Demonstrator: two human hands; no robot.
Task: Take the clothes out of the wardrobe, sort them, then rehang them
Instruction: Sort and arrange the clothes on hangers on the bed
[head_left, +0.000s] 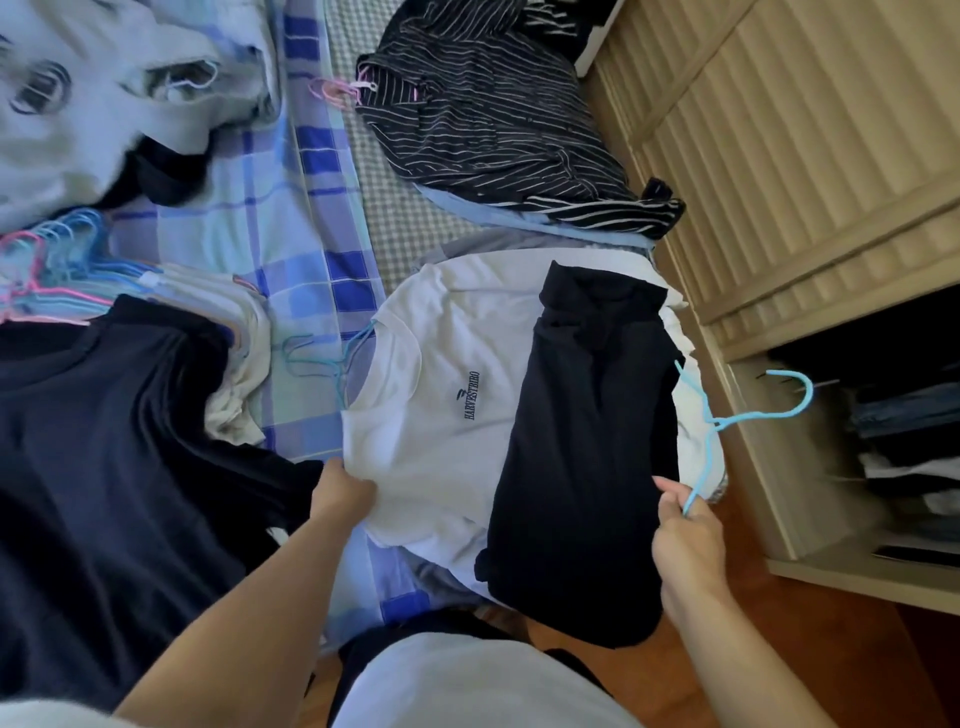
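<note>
Observed from the head camera: a white T-shirt (441, 415) with a dark chest print lies flat at the edge of the bed (311, 218), and it serves as the reference for all positions below. A dark folded garment (582, 447) lies across the wardrobe-side half of the white T-shirt and hangs past the bed edge toward the person.

Step in hand, by judgement: sorting, with this dark garment being lifted clear of the white T-shirt on its hanger. To do it well, the white T-shirt should be held flat while the dark garment is drawn up and away, so the shirt beneath is not dragged or creased. The hanger should be kept level so that the cloth does not slide off.

Grip findings:
- Left hand (343, 488): fingers curled and closed, pinching the shoulder edge of the white T-shirt on the side away from the wardrobe.
- Right hand (685, 525): fingers pressed together around the lower wire of a light-blue hanger (748, 415), at the wardrobe-side edge of the dark garment. Whether cloth is also pinched cannot be told.

The hanger hook points toward the open wardrobe (883, 467), which stands just beside the white T-shirt. A striped dark shirt (498, 114) lies beyond the white T-shirt, further up the bed.
</note>
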